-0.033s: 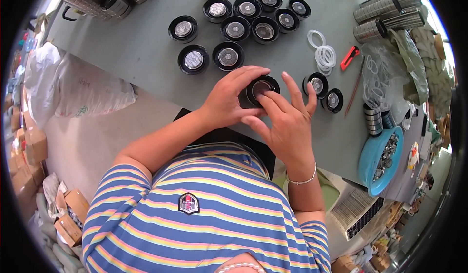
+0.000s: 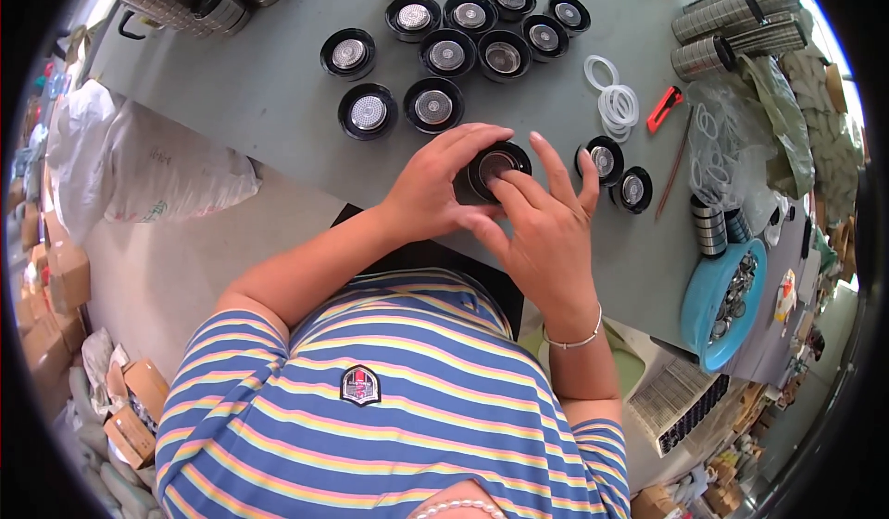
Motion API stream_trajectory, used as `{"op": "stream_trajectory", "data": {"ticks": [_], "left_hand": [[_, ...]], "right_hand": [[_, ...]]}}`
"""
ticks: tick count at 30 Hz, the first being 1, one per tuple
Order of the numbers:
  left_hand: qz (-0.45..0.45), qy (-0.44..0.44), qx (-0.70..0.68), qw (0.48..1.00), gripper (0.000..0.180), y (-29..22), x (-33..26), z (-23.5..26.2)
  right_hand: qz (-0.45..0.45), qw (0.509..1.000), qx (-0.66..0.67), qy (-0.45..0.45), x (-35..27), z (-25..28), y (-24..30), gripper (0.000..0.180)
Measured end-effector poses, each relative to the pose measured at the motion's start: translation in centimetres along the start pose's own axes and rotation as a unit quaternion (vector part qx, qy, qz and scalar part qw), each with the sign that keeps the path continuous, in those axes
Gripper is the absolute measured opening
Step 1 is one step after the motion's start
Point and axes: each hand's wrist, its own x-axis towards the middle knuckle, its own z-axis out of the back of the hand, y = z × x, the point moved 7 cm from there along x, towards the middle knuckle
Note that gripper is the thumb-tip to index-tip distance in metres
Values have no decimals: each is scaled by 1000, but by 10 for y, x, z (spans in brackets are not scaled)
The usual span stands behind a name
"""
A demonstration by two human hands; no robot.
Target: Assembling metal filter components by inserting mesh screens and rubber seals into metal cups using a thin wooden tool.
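Note:
A black round lid (image 2: pixel 500 160) with a metal mesh or disc inside its rim is upright near the table's front edge. My left hand (image 2: pixel 435 184) is closed around its left side, thumb below and fingers above. My right hand (image 2: pixel 548 223) has its index and middle fingertips pressed down inside the lid, while the other fingers are stretched and spread. Its thumb lies close to my left thumb. What the right fingertips touch inside is partly hidden. Beside my right hand stand two similar lids, a nearer one (image 2: pixel 632 188) and one behind it (image 2: pixel 601 160).
Several more black lids (image 2: pixel 433 107) stand beyond my hands. White sealing rings (image 2: pixel 618 110), a red utility knife (image 2: pixel 664 109) and a thin brown rod (image 2: pixel 674 167) lie to the right. Farther right is a blue basin (image 2: pixel 696 308) of small metal parts. Metal cylinders (image 2: pixel 704 58) are stacked behind.
My right thumb has shifted slightly up toward the left thumb. The right ring and little fingers have moved a little. The lid stays in place.

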Motion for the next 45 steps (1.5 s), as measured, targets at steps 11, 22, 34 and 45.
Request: {"op": "stream_trajectory", "data": {"ticks": [11, 22, 34, 45], "left_hand": [[-5, 18, 77, 997, 86, 4, -12, -12], [-4, 14, 137, 990, 87, 7, -10, -14], [-24, 21, 144, 989, 87, 3, -7, -20], [-19, 39, 84, 996, 82, 0, -7, -18]], "right_hand": [[-394, 749, 466, -258, -78, -28, -113, 41], [-436, 860, 130, -231, -134, 69, -173, 23], [-540, 841, -29, -40, -380, 199, -420, 38], [-428, 851, -114, -282, -274, 218, -281, 18]]}}
